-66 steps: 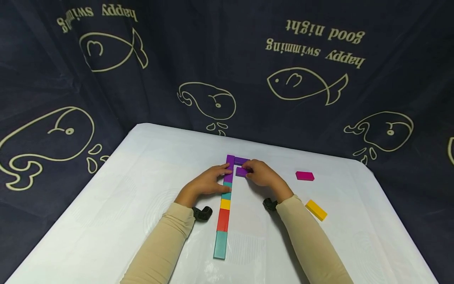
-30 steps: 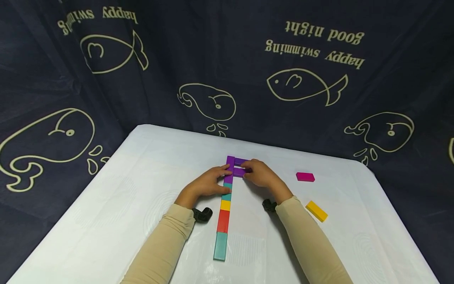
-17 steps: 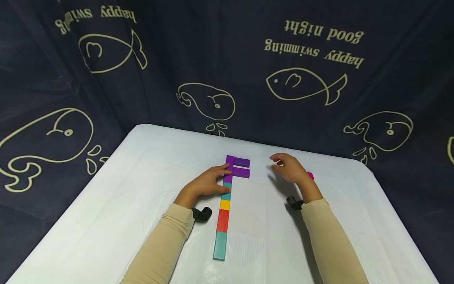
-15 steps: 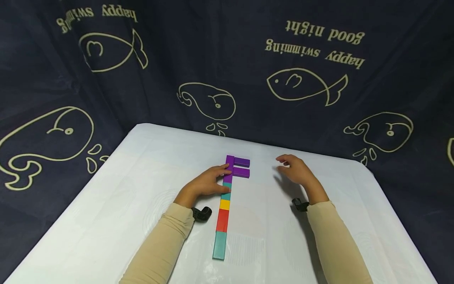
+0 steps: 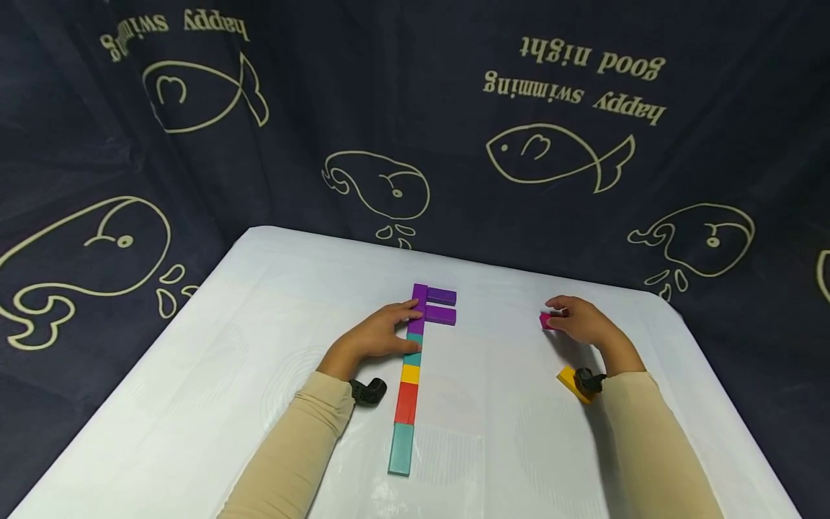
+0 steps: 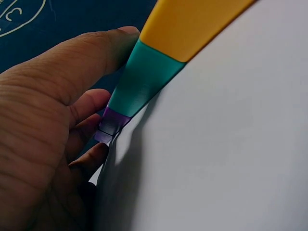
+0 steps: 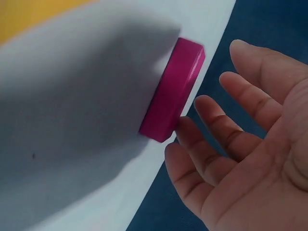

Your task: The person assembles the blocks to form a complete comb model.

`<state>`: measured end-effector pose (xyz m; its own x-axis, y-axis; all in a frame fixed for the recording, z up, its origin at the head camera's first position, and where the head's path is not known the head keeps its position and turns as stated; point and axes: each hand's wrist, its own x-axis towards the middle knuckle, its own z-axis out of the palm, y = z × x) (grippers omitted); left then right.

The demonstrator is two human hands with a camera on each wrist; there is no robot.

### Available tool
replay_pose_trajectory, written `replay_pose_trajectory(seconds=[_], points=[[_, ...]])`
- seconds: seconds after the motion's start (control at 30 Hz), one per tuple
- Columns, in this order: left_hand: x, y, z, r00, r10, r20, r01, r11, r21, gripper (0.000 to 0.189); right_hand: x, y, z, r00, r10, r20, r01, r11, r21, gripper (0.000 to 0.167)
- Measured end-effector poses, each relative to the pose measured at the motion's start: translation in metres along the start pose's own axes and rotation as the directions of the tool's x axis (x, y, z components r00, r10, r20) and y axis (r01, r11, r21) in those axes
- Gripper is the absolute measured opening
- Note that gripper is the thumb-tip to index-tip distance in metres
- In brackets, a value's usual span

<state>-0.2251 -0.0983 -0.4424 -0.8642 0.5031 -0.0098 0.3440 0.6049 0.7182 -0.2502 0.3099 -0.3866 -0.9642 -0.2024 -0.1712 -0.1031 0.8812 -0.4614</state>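
Note:
My left hand (image 5: 379,333) rests along a straight row of flat blocks, fingers on the purple block (image 5: 421,291) and thumb on a teal block (image 5: 416,338). From its wrist, the thumb lies at the edge of the teal block (image 6: 144,79), past the yellow block (image 6: 192,26). Two purple blocks (image 5: 441,316) jut rightward from the row's far end, side by side with a narrow gap. My right hand (image 5: 583,322) hovers over a magenta block (image 5: 545,321), partly covering it. In the right wrist view its spread, slightly bent fingers are beside the magenta block (image 7: 173,91).
Nearer along the row come a yellow block (image 5: 411,374), a red block (image 5: 406,403) and a long teal block (image 5: 400,450). A loose yellow block (image 5: 567,378) lies partly under the right wrist camera (image 5: 588,380). Dark printed cloth (image 5: 454,238) hangs behind the white table (image 5: 506,432).
The right hand set the lower purple block against the row, let it go, and moved right to the magenta block. The left hand has stayed in place.

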Motion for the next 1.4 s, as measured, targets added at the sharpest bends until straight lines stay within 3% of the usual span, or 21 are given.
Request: replay_pose_trajectory(seconds=[0.4,0.8,1.17,1.4], points=[[0.0,0.0,0.0,1.0,0.01,-0.003,-0.01,1.0,-0.014,0.068,0.003,0.014,-0.001,0.99,0.108,0.089,-0.106,0.994,-0.026,0.043],[0.001,-0.002,0.002,1.0,0.01,-0.003,-0.01,1.0,-0.004,0.068,0.006,0.02,0.002,0.989,0.13,0.077,-0.131,0.991,0.014,0.035],[0.001,0.001,0.001,1.0,0.012,-0.005,-0.012,1.0,-0.012,0.067,0.002,0.016,0.002,0.993,0.103,0.065,-0.104,0.994,0.013,0.03],[0.001,-0.001,0.001,1.0,0.017,-0.004,-0.017,1.0,-0.002,0.068,-0.007,-0.005,0.002,0.998,0.038,0.046,-0.039,0.999,0.027,0.028]])
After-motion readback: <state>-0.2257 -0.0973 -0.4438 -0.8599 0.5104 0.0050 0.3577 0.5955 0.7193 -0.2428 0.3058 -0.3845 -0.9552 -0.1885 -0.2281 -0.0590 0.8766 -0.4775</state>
